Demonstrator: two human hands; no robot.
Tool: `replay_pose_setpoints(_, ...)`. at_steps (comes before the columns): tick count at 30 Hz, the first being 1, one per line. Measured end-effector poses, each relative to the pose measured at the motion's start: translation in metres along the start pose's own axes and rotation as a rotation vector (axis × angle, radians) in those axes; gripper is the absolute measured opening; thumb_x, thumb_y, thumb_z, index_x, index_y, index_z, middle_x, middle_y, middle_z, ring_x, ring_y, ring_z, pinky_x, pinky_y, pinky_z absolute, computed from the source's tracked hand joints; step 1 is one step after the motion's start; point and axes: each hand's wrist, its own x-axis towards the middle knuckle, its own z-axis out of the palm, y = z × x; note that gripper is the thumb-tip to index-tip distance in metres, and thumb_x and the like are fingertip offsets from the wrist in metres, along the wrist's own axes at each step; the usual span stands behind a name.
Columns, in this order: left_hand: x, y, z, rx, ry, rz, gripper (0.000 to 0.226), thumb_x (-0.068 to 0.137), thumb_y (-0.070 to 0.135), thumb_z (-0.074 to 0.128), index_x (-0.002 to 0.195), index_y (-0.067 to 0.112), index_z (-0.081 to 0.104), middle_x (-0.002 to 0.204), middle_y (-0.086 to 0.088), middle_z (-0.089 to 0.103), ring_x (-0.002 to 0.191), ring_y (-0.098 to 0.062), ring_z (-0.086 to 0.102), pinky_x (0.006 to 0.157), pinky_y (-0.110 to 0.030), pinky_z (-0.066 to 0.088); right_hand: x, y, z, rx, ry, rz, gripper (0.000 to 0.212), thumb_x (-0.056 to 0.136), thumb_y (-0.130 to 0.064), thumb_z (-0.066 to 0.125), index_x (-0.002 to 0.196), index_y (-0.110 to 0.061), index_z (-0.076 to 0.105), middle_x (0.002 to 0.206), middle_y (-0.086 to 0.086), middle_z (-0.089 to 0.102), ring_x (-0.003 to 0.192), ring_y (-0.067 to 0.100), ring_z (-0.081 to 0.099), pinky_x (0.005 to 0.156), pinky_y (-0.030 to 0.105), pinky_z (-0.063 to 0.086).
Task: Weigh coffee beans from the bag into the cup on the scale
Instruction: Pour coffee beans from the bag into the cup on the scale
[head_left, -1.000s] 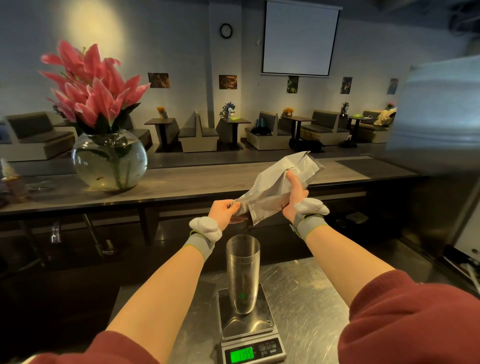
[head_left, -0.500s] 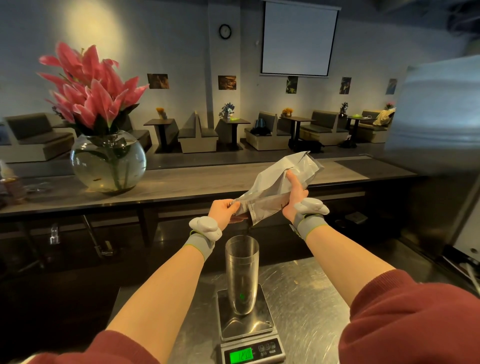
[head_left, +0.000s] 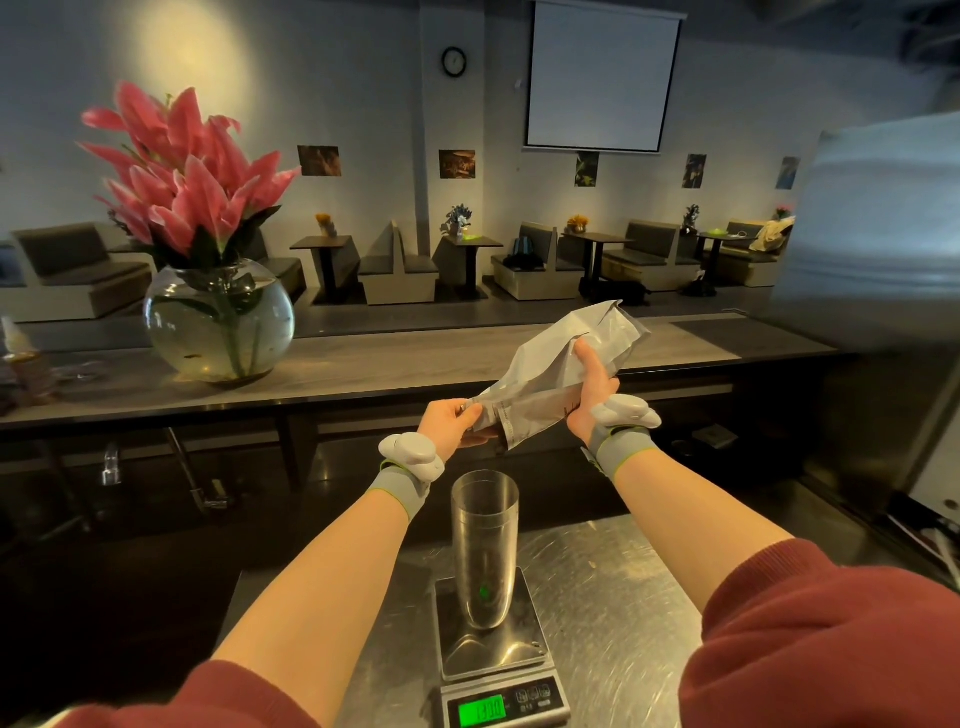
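A silver foil coffee bag (head_left: 550, 371) is held tilted, its mouth pointing down and left above the cup. My left hand (head_left: 451, 422) pinches the bag's lower mouth corner. My right hand (head_left: 592, 389) grips the bag's body from below, thumb up along its side. A tall clear cup (head_left: 484, 545) stands upright on the steel platform of a digital scale (head_left: 493, 660), directly under the bag's mouth. The scale's green display (head_left: 482, 710) is lit. I cannot make out beans in the cup.
The scale sits on a scratched steel counter (head_left: 613, 613). Beyond it runs a long wooden bar top (head_left: 363, 364) with a round glass vase of pink flowers (head_left: 218, 322) at the left. A large steel appliance (head_left: 883, 322) stands at the right.
Both hands and the bag stay almost where they were above the cup. The reading on the scale's display has changed.
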Motion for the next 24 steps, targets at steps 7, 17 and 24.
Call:
replay_pose_setpoints(7,-0.0001,0.0005,0.0014,-0.038,0.028,0.012,0.032,0.096,0.010,0.044,0.123,-0.002,0.054,0.125,-0.024,0.058,0.112,-0.039,0.061,0.089,-0.039,0.053,-0.0070,-0.0009,0.0001,0.043,-0.026,0.008,0.105,0.067,-0.065,0.065,0.150,-0.024,0.016,0.149,0.006,0.032,0.135,0.031,0.036,0.114,0.048,0.032)
replay_pose_setpoints(17,-0.0006,0.0018,0.0014,-0.026,0.033,0.014,0.032,0.095,0.010,0.045,0.123,-0.002,0.055,0.125,-0.023,0.059,0.112,-0.037,0.061,0.091,-0.039,0.052,-0.0046,-0.0014,-0.0025,0.013,-0.039,0.014,0.102,0.071,-0.065,0.062,0.150,-0.024,0.014,0.148,0.006,0.032,0.135,0.030,0.036,0.114,0.046,0.031)
replay_pose_setpoints(24,-0.0006,0.0001,0.0001,-0.019,0.013,-0.013,0.032,0.095,0.015,0.045,0.123,0.001,0.055,0.127,-0.021,0.059,0.111,-0.034,0.062,0.094,-0.043,0.052,-0.0031,-0.0017,-0.0027,-0.002,-0.027,0.011,0.095,0.077,-0.061,0.061,0.150,-0.022,0.015,0.148,0.006,0.034,0.135,0.030,0.036,0.112,0.046,0.031)
